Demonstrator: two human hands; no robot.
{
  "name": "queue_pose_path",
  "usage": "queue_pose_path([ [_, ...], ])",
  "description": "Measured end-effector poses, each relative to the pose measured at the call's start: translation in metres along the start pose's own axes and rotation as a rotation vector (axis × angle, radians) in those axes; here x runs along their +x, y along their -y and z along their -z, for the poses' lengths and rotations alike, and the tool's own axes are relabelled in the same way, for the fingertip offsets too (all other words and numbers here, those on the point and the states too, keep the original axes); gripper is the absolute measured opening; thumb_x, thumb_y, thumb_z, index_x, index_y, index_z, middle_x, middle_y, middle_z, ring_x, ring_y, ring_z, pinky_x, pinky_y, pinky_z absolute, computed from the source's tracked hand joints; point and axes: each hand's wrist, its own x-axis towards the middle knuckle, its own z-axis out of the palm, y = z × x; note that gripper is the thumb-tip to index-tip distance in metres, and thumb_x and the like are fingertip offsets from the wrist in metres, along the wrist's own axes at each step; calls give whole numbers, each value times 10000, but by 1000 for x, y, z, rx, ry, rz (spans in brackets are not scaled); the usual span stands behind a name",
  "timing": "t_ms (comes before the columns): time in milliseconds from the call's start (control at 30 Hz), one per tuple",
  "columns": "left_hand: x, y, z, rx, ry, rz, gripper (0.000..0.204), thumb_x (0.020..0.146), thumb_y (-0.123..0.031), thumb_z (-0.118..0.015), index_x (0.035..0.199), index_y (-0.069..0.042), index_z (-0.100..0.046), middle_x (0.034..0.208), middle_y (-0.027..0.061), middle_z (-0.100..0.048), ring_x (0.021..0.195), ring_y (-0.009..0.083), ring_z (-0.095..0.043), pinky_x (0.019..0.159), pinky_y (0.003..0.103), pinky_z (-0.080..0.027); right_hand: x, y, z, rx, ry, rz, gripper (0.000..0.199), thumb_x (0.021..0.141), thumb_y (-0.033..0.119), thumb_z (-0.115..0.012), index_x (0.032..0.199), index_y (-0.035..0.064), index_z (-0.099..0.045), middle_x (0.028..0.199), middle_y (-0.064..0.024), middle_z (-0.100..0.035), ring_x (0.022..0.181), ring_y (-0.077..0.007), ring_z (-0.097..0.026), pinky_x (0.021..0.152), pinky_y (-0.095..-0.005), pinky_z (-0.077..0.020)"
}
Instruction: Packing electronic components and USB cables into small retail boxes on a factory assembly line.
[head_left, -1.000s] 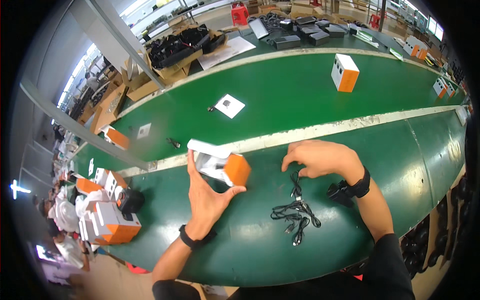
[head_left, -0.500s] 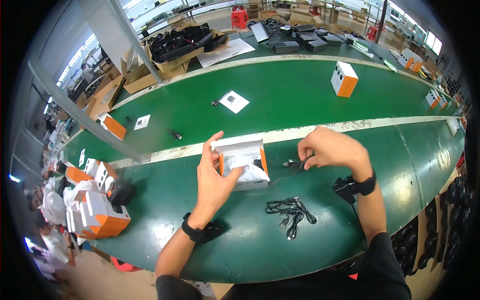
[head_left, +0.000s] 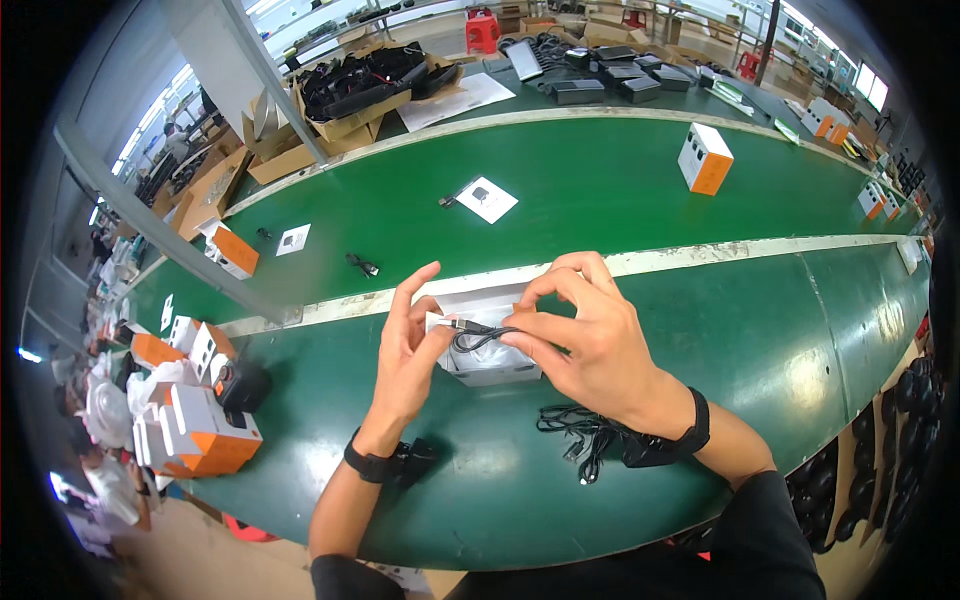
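A small open carton (head_left: 490, 377), white outside, stands in front of me with its flap up and a white plastic wrapping (head_left: 492, 354) inside. My left hand (head_left: 402, 362) grips the carton's left side between thumb and fingers, its index finger raised. Over the opening, my right hand (head_left: 590, 345) pinches a coiled black cable (head_left: 478, 336); the cable's plug end points toward my left thumb. Just below my right wrist lies a bunch of black cables (head_left: 583, 428) on the green bench, partly hidden by the black device strapped to that wrist.
Beyond a pale rail runs a green belt (head_left: 580, 180) carrying a leaflet (head_left: 487, 200), a small cable (head_left: 362, 265) and a white and orange box (head_left: 705, 158). More open cartons (head_left: 215, 430) crowd the bench at left, beside a black device (head_left: 242, 385). A metal post (head_left: 180, 225) slants at left.
My right hand has brought the cable left from the bench to above the carton. My left thumb has come up out of the carton. Things on the far belt have shifted right.
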Motion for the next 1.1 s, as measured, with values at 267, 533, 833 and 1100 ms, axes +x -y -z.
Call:
queue_pose_path([
  [267,0,0,-3,470,-316,-599,525,991,-138,-617,1507,-70,-543,1236,105,-702,1155,174,-611,1079,401,-435,7,6,-6,-212,81,88,130,842,126,-803,885,43,-712,892,-83,-651,1032,-299,-619,782,-401,-569],
  [533,-3,-24,-20,1220,-146,-937,253,835,-122,-820,1081,-176,-800,1033,-57,-756,1046,191,-660,1083,471,-415,8,-16,2,-52,246,49,175,848,131,-815,947,26,-717,886,-93,-667,988,-300,-625,765,-399,-574],
  [833,2,-42,-7,1167,-113,-766,247,773,-51,-856,996,-130,-784,963,-35,-761,890,217,-624,938,422,-453,-2,5,-11,-187,118,-206,365,790,209,-897,1065,35,-730,926,-89,-690,866,-286,-687,687,-404,-573],
  [1100,-9,-33,-25,1431,-59,-742,302,784,-43,-748,1076,-91,-807,1004,-22,-746,1004,212,-636,979,461,-449,-11,-4,-6,78,206,-519,360,851,195,-860,1123,-6,-736,947,-151,-788,773,-308,-769,684,-394,-610],
])
